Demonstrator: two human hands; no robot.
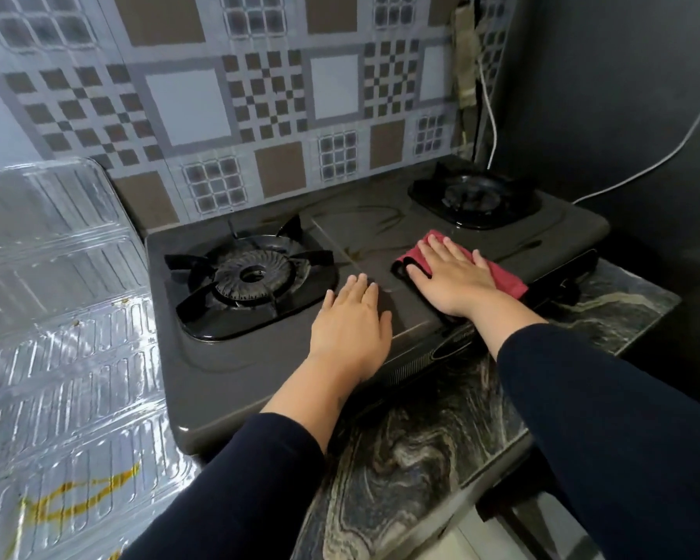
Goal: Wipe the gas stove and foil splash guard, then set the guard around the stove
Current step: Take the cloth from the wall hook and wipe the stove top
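Two flat hands on one two-burner gas stove, one foil guard set off to the left.

One foil splash guard (57,317) leaned at the left, just beside the gas stove (259,381), yellow-brown streaks on its lower panels. The stove sat on one marbled counter (421,458) and carried two burners (251,276). The right hand (453,276) pressed one red cloth (506,276) flat, fingers spread; the left hand (350,321) lay released, palm down, gripping nothing.
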